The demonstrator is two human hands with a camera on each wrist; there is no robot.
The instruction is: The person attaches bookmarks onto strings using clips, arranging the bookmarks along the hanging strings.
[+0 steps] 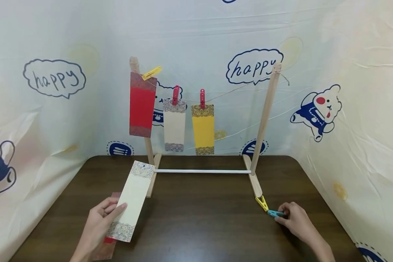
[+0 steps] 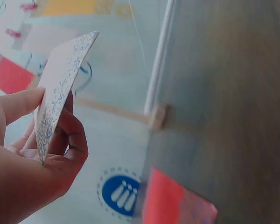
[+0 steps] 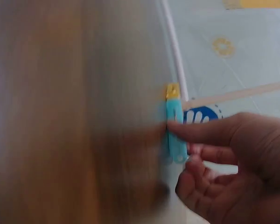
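My left hand (image 1: 98, 220) pinches a white card (image 1: 132, 200) with lace-patterned ends, thumb on its face and fingers behind. In the left wrist view the card (image 2: 60, 88) is seen nearly edge-on. Below it, partly covered, a red card (image 1: 104, 251) lies on the table. At the right, my right hand (image 1: 296, 218) pinches a blue clothespin (image 1: 276, 213) between thumb and fingers, low over the table. The far end of the blue clothespin meets a yellow clothespin (image 1: 262, 203) near the stand's right foot. In the right wrist view the thumb crosses the blue clothespin (image 3: 176, 144).
A wooden stand with two posts (image 1: 265, 120) and a white crossbar (image 1: 203, 171) stands at the back of the brown table (image 1: 199, 225). On its string hang a red card (image 1: 142, 105), a white card (image 1: 174, 125) and a yellow card (image 1: 203, 131), each clipped by a clothespin.
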